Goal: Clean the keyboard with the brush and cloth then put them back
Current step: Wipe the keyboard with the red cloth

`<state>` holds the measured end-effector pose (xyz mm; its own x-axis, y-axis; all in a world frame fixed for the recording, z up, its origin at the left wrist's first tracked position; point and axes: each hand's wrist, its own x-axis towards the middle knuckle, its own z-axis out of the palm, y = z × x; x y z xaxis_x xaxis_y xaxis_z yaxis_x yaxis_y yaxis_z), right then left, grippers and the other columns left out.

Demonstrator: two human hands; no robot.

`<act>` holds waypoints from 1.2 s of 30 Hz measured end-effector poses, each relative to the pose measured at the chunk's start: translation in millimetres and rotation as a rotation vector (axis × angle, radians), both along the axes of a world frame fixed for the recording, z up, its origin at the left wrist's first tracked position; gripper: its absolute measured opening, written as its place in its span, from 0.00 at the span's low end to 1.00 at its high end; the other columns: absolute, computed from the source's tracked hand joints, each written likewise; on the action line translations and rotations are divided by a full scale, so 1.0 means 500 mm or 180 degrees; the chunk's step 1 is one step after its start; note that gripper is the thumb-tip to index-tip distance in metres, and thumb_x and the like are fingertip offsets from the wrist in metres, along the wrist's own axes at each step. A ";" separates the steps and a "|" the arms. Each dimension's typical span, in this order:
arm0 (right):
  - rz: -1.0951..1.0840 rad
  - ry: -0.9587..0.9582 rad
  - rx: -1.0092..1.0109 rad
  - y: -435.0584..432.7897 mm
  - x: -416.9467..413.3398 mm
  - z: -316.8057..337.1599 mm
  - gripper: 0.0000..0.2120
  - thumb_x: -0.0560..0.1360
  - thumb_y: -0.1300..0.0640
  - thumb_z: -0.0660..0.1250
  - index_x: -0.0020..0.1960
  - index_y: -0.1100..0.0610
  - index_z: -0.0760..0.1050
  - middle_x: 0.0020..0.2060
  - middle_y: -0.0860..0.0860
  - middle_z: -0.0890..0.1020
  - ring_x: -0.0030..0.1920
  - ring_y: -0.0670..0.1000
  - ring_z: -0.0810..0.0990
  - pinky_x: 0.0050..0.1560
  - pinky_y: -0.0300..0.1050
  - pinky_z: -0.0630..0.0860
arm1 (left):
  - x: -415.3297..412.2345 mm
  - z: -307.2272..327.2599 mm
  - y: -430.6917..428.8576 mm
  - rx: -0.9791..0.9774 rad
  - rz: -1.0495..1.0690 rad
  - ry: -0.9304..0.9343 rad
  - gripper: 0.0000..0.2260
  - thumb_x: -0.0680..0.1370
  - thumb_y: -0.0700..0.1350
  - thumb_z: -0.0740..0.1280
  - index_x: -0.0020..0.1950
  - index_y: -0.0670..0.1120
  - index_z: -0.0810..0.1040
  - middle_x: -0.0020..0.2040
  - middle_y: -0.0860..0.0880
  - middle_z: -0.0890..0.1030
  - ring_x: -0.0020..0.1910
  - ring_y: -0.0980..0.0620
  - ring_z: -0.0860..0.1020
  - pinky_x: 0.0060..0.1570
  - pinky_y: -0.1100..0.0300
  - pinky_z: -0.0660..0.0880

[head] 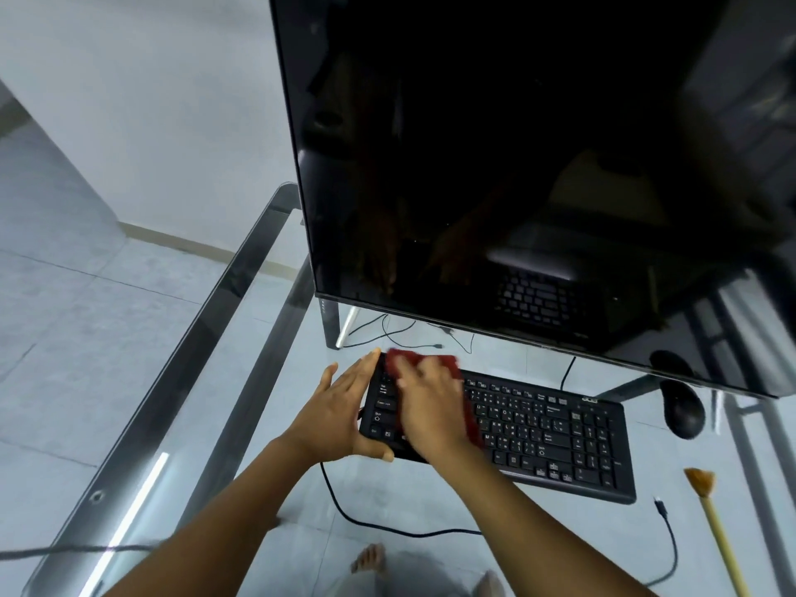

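A black keyboard (551,433) lies on the glass desk (241,321) in front of the monitor. My left hand (340,407) holds the keyboard's left end, thumb under its front edge and fingers straight along its side. My right hand (430,407) presses a dark red cloth (446,364) flat onto the left part of the keys; the hand is motion-blurred. The brush (710,523), with a yellow handle and tan bristles, lies on the desk at the right, below the keyboard's right end.
A large dark monitor (538,165) stands right behind the keyboard. A black mouse (682,409) sits to the keyboard's right. A loose black cable (387,525) runs across the glass near the front. The desk's left edge has a metal frame (142,424). Feet show through the glass.
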<state>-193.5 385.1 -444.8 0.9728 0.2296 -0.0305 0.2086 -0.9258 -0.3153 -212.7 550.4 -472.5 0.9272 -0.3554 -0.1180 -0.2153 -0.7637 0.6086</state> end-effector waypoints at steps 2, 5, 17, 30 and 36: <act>0.0982 0.0115 -0.0034 0.003 -0.007 0.003 0.20 0.79 0.55 0.61 0.71 0.52 0.66 0.55 0.53 0.74 0.56 0.56 0.73 0.55 0.52 0.70 | 0.001 0.001 0.001 0.0013 -0.0017 0.0032 0.63 0.58 0.76 0.69 0.78 0.51 0.36 0.79 0.54 0.53 0.77 0.59 0.50 0.75 0.52 0.38; 0.0898 0.0054 0.0041 -0.065 0.024 0.012 0.21 0.77 0.59 0.65 0.69 0.49 0.70 0.49 0.52 0.74 0.49 0.53 0.74 0.50 0.50 0.74 | 0.006 0.006 0.004 -0.0016 -0.0051 0.0137 0.64 0.58 0.76 0.70 0.78 0.51 0.36 0.79 0.54 0.51 0.77 0.58 0.49 0.74 0.53 0.36; 0.1474 0.0243 -0.0272 -0.196 -0.098 0.000 0.34 0.69 0.63 0.73 0.68 0.37 0.69 0.42 0.45 0.67 0.41 0.47 0.65 0.41 0.41 0.63 | 0.032 0.028 0.022 0.0239 -0.0441 0.0519 0.65 0.57 0.67 0.76 0.77 0.53 0.32 0.79 0.56 0.41 0.76 0.60 0.42 0.75 0.51 0.38; 0.1508 0.0426 -0.0042 -0.152 -0.114 0.006 0.33 0.70 0.61 0.72 0.68 0.37 0.69 0.41 0.46 0.67 0.41 0.47 0.64 0.41 0.42 0.62 | 0.028 0.023 0.029 0.0469 -0.0580 0.0421 0.67 0.56 0.70 0.74 0.76 0.53 0.29 0.78 0.57 0.36 0.76 0.60 0.39 0.75 0.48 0.40; 0.0694 0.0324 0.0512 -0.055 -0.019 0.026 0.15 0.76 0.53 0.68 0.62 0.41 0.75 0.43 0.47 0.70 0.45 0.51 0.69 0.41 0.47 0.71 | 0.026 0.036 0.023 0.0331 -0.0519 0.0492 0.66 0.57 0.72 0.73 0.76 0.53 0.30 0.79 0.55 0.41 0.77 0.60 0.42 0.75 0.50 0.38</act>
<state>-202.8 357.7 -432.0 0.8937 0.4429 -0.0716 0.3571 -0.7989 -0.4840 -199.8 562.1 -454.6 0.8267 -0.4774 -0.2976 -0.2513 -0.7867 0.5639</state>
